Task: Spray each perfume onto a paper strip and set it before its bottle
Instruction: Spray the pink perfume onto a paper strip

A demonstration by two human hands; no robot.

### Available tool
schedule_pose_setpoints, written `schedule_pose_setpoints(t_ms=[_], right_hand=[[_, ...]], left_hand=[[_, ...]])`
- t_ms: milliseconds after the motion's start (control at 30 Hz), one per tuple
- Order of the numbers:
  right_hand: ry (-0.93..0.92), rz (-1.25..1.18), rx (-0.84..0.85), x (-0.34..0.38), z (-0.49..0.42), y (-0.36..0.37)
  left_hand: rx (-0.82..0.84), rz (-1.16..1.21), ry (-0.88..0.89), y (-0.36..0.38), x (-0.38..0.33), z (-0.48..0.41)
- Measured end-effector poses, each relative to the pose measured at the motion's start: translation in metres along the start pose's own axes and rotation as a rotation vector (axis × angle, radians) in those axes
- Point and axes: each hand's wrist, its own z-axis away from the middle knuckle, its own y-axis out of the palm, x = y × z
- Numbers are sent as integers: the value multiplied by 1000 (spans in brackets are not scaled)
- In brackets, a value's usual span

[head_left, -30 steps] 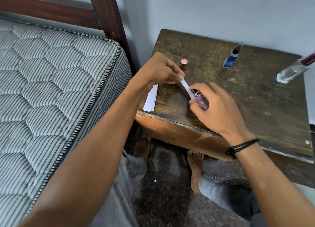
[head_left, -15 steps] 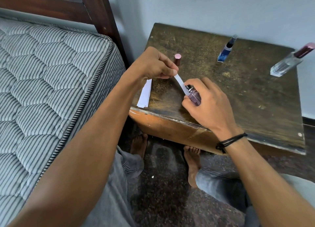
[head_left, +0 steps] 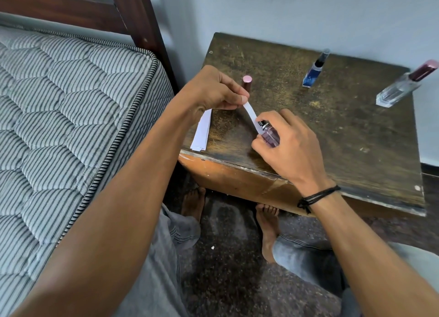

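Left hand (head_left: 213, 90) pinched paper strip (head_left: 251, 114); right hand (head_left: 288, 147) wrapped pink bottle (head_left: 269, 136), mostly hidden; nozzle spray indiscernible.

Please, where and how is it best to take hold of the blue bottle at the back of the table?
Probably by the wide blue body, not the thin dark sprayer top. The blue bottle stands upright with bare table around it, so the right hand could come from the front and pinch its two side faces.

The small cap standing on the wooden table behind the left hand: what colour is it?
Pink on top with a darker maroon side; the head view shows it.
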Motion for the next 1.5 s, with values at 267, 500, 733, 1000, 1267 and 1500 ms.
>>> schedule_pose_setpoints(t_ms=[267, 500, 733, 1000, 1267, 1500], right_hand=[[25, -33, -27, 2, 1, 0], [50, -72, -34, 1, 0, -3], [11, -26, -21, 5, 3, 0], [12, 10, -8, 7, 3, -1], [23, 37, -11, 9, 4, 2], [57, 32, -38, 11, 4, 4]], left_hand=[[-10, -9, 10, -3, -1, 0], [-75, -47, 42, -17, 3, -4], [-50, -47, 38, -13, 2, -4], [-58, -51, 39, -15, 2, -4], [-55, -47, 41, -16, 3, -4], [-62, -62, 45, -19, 6, -5]])
